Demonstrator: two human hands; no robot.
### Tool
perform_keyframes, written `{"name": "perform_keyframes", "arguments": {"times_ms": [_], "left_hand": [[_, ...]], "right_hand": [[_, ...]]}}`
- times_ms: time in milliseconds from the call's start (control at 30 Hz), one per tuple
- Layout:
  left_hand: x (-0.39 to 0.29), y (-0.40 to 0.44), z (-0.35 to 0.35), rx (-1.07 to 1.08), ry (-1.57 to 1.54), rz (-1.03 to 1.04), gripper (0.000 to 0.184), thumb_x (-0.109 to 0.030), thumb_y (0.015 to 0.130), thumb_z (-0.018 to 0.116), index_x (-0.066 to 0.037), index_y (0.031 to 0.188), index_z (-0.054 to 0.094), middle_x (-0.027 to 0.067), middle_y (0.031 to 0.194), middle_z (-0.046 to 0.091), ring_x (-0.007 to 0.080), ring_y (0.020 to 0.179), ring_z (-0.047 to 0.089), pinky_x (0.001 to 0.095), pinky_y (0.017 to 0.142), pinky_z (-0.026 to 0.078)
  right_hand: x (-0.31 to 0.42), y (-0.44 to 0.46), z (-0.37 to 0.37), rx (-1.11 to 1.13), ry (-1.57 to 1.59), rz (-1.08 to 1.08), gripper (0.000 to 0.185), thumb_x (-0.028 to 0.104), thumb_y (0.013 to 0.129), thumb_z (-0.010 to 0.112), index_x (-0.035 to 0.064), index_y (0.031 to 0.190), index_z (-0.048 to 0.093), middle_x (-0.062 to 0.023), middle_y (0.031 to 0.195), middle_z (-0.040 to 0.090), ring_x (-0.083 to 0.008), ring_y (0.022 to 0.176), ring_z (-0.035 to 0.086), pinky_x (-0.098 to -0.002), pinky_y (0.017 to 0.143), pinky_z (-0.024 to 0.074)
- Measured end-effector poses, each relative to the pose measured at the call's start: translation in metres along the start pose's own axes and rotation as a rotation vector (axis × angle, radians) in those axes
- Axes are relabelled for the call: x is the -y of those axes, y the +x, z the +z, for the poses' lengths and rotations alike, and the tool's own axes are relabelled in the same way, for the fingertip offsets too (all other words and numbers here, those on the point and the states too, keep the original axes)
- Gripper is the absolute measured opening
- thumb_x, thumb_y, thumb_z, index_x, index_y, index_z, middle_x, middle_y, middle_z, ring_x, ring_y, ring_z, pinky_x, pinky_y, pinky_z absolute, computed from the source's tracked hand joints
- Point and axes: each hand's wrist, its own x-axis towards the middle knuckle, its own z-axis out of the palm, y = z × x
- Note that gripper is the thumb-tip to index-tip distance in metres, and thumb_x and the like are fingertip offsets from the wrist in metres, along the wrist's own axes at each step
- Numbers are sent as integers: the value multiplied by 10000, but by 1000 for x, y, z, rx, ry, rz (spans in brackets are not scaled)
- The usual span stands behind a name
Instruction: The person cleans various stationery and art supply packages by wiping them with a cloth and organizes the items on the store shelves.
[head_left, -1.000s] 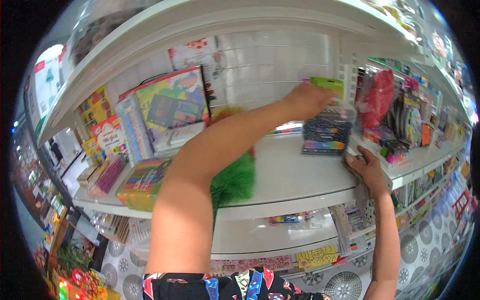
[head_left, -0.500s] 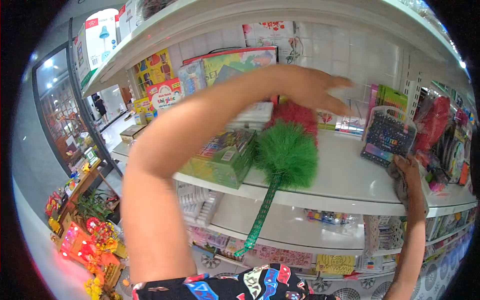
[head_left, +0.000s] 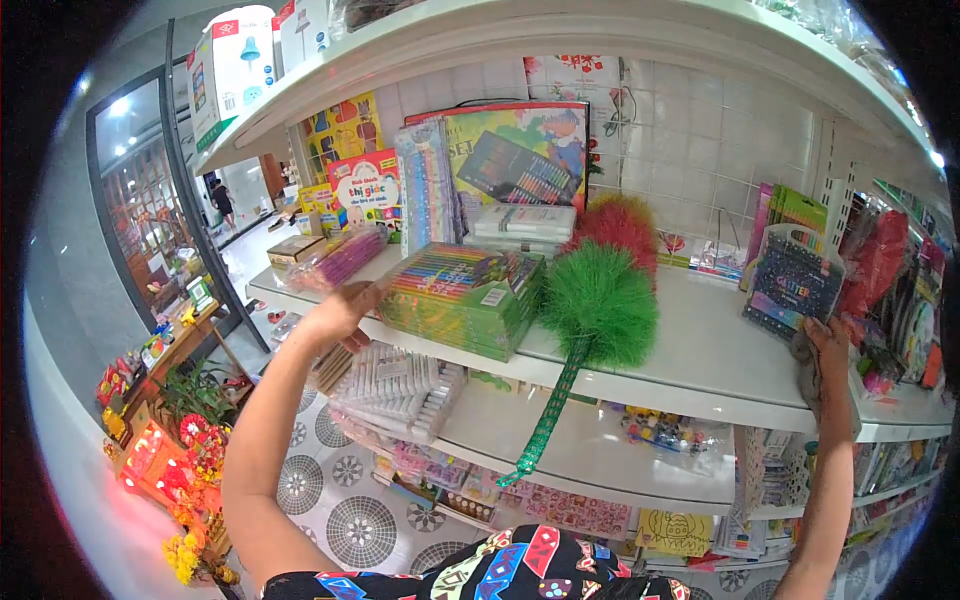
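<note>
My left hand (head_left: 345,312) is at the left front corner of a stack of green coloured-pencil boxes (head_left: 460,298), its fingers reaching toward the stack's side. On the right, my right hand (head_left: 828,345) is closed on a grey cloth (head_left: 806,375) at the shelf edge, beside the black glitter pack (head_left: 792,285). Behind that pack stand green and purple pencil packs (head_left: 797,212). Between my hands lies a green duster (head_left: 602,300) with its handle hanging over the edge, and a red duster (head_left: 618,232) is behind it.
Books (head_left: 368,190), a large art set (head_left: 525,150) and purple packets (head_left: 345,257) stand at the shelf's left. White packs (head_left: 395,390) lie on the shelf below. An upper shelf (head_left: 560,30) runs overhead. Far left, a person (head_left: 222,203) is beyond the doorway.
My left hand has moved from the packs on the right across to the pencil boxes on the left. The view has swung left. My right hand stays beside the glitter pack.
</note>
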Motion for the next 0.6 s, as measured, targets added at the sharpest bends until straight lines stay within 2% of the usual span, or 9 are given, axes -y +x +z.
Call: {"name": "perform_keyframes", "arguments": {"times_ms": [100, 133, 167, 267, 333, 400, 533, 600], "left_hand": [[1, -18, 24, -88, -395, -17, 608, -535, 912, 449, -72, 1305, 442, 129, 1043, 542, 263, 664, 655, 310, 476, 550], [-3, -21, 31, -122, -529, -16, 626, -556, 902, 452, -62, 1287, 448, 128, 1000, 541, 272, 658, 653, 317, 471, 549], [10, -11, 31, -91, -599, -10, 656, -591, 887, 447, -73, 1289, 422, 131, 1036, 512, 291, 658, 650, 353, 487, 561], [11, -6, 39, -115, -664, -47, 677, -602, 884, 444, -87, 1320, 387, 148, 1115, 483, 302, 664, 653, 380, 511, 571], [16, 3, 46, -78, -659, 16, 697, -625, 877, 437, -114, 1346, 362, 168, 1181, 464, 313, 659, 655, 384, 528, 577], [1, -4, 49, -108, -643, 23, 694, -627, 878, 432, -122, 1349, 365, 174, 1191, 468, 312, 654, 656, 380, 528, 577], [-1, 3, 51, -103, -651, -12, 625, -575, 899, 447, -115, 1320, 413, 156, 1136, 546, 297, 669, 658, 376, 537, 575], [13, 21, 54, -122, -802, 16, 578, -546, 906, 459, -118, 1294, 449, 151, 1120, 561, 281, 655, 658, 349, 515, 566]], "right_hand": [[-19, 14, -11, -27, -52, -163, 295, 148, 821, 687, -15, 1057, 613, -60, 979, 651, -168, 867, 591, -295, 796, 454], [-17, 12, -11, -54, -91, -150, 301, 152, 815, 692, -11, 1058, 618, -62, 981, 650, -162, 870, 589, -290, 795, 453], [-17, 10, -12, -86, -133, -135, 307, 157, 809, 697, -6, 1059, 622, -64, 983, 650, -156, 873, 587, -284, 794, 452], [5, -5, -4, -310, -547, -175, 321, 163, 760, 723, 5, 1027, 643, -87, 934, 669, -184, 861, 602, -310, 792, 454], [-23, 13, -22, -311, -530, -229, 290, 145, 761, 715, 15, 1009, 641, -68, 926, 657, -189, 846, 580, -302, 779, 439], [-11, 4, -13, -313, -473, -202, 267, 125, 758, 706, 12, 991, 642, -63, 904, 656, -187, 832, 581, -303, 769, 441], [3, -5, 0, -326, -527, -208, 237, 83, 751, 688, -2, 967, 642, -49, 902, 659, -169, 813, 584, -294, 755, 444], [-16, 9, -9, -286, -402, -163, 252, 93, 749, 700, -6, 975, 646, -55, 920, 665, -155, 811, 586, -284, 756, 445]]}}
